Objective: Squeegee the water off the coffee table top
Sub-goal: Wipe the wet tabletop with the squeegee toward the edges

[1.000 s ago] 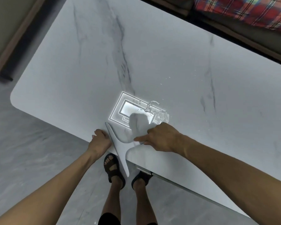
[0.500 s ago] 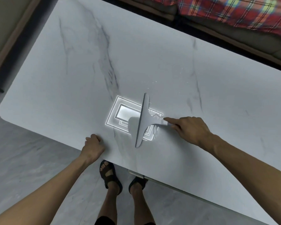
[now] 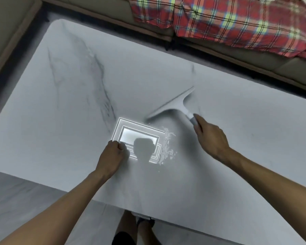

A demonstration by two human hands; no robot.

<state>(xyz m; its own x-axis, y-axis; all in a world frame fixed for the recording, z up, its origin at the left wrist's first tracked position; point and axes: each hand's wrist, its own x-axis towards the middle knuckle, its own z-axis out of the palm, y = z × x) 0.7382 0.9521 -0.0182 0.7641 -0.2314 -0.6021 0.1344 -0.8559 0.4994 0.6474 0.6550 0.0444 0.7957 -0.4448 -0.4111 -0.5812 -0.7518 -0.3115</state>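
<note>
A white marble-look coffee table top [image 3: 60, 121] fills the view. My right hand [image 3: 210, 138] grips the handle of a pale grey squeegee [image 3: 173, 106], whose blade lies slanted on the table beyond a patch of water [image 3: 167, 149]. The water glints beside the bright reflection of a ceiling light [image 3: 131, 133]. My left hand [image 3: 111, 156] rests as a fist on the table top, near the reflection's left corner, holding nothing.
A sofa with a red plaid blanket [image 3: 228, 20] runs along the table's far side. The table's near edge [image 3: 78, 193] meets grey floor. My legs and sandalled feet [image 3: 141, 225] stand below that edge.
My right hand has swung the squeegee from the near edge out past the water, turning the blade. My left hand moved from the table edge onto the top. The view shifted forward.
</note>
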